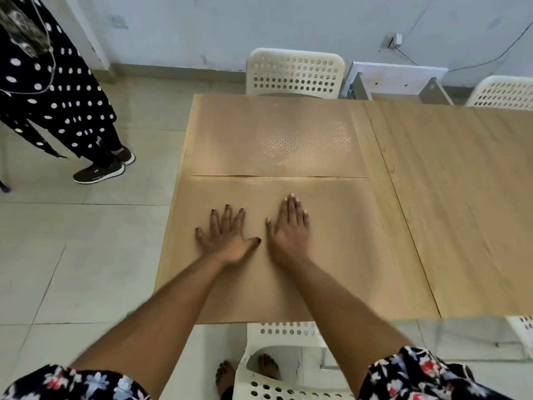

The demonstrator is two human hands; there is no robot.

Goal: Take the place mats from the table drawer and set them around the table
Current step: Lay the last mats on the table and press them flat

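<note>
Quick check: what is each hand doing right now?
Left hand: open, flat on the near place mat, holding nothing.
Right hand: open, flat on the same mat, holding nothing.

Surface (450, 203) right of the near place mat (340, 255) is bare, open for hands. Far place mat (277, 134) lies flat, no height. White chairs block the far edge (294, 72) and near edge (285, 336). A standing person (57, 90) crowds the far-left floor.
</note>
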